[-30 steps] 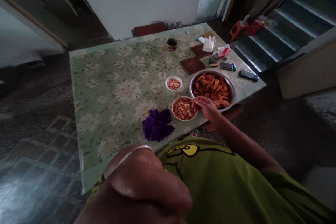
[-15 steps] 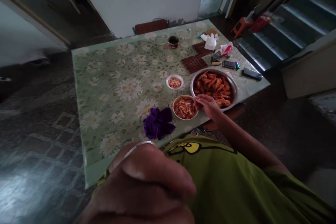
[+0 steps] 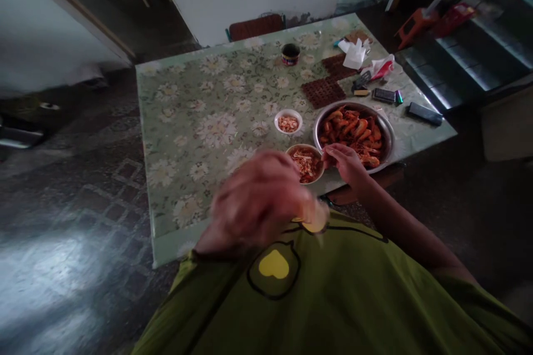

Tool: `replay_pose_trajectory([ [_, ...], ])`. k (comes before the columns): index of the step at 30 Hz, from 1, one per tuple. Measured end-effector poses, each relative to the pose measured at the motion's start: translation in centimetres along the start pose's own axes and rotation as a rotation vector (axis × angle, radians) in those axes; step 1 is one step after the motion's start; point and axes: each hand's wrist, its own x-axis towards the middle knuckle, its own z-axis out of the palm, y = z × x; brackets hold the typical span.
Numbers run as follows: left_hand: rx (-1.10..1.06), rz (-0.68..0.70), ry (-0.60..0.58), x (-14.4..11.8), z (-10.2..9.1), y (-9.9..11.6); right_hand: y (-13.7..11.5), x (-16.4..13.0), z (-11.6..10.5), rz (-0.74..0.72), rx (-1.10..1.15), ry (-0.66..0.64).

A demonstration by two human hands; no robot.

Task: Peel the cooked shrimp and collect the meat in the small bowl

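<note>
So the person's standing at the near edge of the desk (image 3: 187,122), the one with the green flowery cover, and everything they need is bunched at the right end within easy reach. The right hand (image 3: 347,162) is out over the near rim of the big metal bowl (image 3: 389,141) of cooked shrimp (image 3: 353,130), fingers pinched together right at the gap between that bowl and the shell bowl (image 3: 306,162). It looks like the grip is closed on something small, probably a shrimp or a bit of one, but it's too small for me to say for sure.

The left hand (image 3: 258,199) is raised close to the camera and totally blurred. Fingers look loosely curled, and I can't tell if it's holding anything. It hides part of the desk edge in front of the shell bowl.

The layout makes sense for peeling: whole shrimp in the big bowl on the right, the shell bowl touching or just beside it on the left so scraps drop straight in, and a small white bowl (image 3: 288,121) of what looks like peeled pieces a little further back, kept apart from the mess.

Further back there are two brown mats (image 3: 322,92), a little dark cup (image 3: 290,53), tissues (image 3: 355,54), and a few remotes (image 3: 423,113) or similar along the right edge, all pushed out of the way. A chair back (image 3: 255,26) pokes up behind the far side.
</note>
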Motion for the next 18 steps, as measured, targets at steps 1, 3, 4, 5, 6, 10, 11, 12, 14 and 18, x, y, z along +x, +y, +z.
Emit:
replay_pose_trajectory([
  [1, 0.044, 0.059, 0.06, -0.8, 1.2, -2.8, 0.1, 0.1, -0.1, -0.006, -0.011, 0.012],
  [3, 0.123, -0.077, 0.047, -3.2, 4.3, -8.3, 0.4, 0.3, -0.3, -0.024, -0.05, 0.036],
  [4, 0.145, -0.184, -0.03, -4.7, 5.9, -10.7, 0.6, 0.4, -0.3, -0.041, -0.082, 0.046],
  [5, 0.185, -0.29, -0.108, -6.2, 7.4, -12.7, 0.9, 0.5, -0.4, -0.065, -0.123, 0.054],
  [6, 0.236, -0.396, -0.201, -7.7, 8.9, -14.3, 1.1, 0.6, -0.5, -0.1, -0.174, 0.064],
  [10, 0.428, -0.578, -0.582, -11.7, 12.3, -16.8, 2.5, 1.1, -0.7, -0.27, -0.414, 0.102],
  [11, 0.462, -0.565, -0.664, -12.0, 12.7, -16.8, 2.9, 1.2, -0.7, -0.291, -0.466, 0.079],
  [12, 0.491, -0.55, -0.727, -12.2, 12.8, -16.7, 3.3, 1.4, -0.6, -0.301, -0.515, 0.045],
  [14, 0.533, -0.545, -0.795, -11.9, 12.8, -16.4, 3.9, 1.7, -0.3, -0.305, -0.618, -0.031],
  [18, 0.598, -0.62, -0.754, -11.0, 12.0, -16.2, 4.7, 2.1, 0.3, -0.37, -0.803, -0.105],
])
